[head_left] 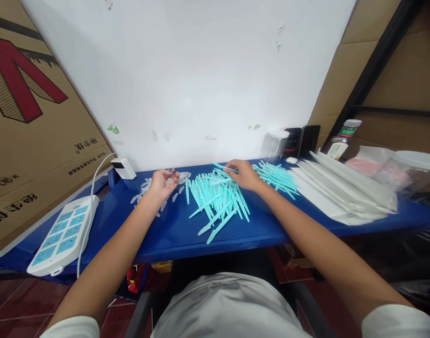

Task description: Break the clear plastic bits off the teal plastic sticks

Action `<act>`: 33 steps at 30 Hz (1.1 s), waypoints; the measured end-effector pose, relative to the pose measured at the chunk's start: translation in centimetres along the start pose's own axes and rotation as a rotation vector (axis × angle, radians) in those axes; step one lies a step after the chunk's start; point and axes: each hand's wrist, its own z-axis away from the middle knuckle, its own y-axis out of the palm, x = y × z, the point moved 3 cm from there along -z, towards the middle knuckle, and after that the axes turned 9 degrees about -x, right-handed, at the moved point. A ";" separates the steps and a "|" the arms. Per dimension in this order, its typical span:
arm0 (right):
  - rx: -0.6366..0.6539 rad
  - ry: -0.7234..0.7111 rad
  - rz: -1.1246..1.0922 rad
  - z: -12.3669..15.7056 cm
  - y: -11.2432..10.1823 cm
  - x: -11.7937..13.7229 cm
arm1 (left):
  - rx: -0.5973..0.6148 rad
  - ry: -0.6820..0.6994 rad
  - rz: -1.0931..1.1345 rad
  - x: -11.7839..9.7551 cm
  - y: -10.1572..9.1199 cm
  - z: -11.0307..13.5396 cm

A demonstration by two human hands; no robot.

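Note:
Palm up, my left hand has its fingers curled around a few small translucent plastic caps. More clear caps lie scattered on the blue table around it. My right hand is at the far edge of a heap of teal eyebrow razors, its fingers pinched on one slim teal razor that points left. The right fingertips are partly hidden behind the hand. A second, neater pile of teal razors lies just right of that hand.
White flat pouches are stacked on the right, near a clear jar, a phone and a brown bottle. A power strip and a white plug-in device are on the left. A white wall closes off the back.

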 end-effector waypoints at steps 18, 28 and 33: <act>0.068 -0.039 -0.036 0.1 0.5 -0.4 | 0.322 -0.019 -0.235 1.1 0.7 0.2; 0.081 -0.021 -0.040 0.1 0.5 -0.5 | 0.295 -0.068 -0.234 1.3 0.9 0.0; 0.079 -0.042 -0.024 0.2 0.6 -0.6 | 0.362 -0.087 -0.214 1.4 1.1 0.2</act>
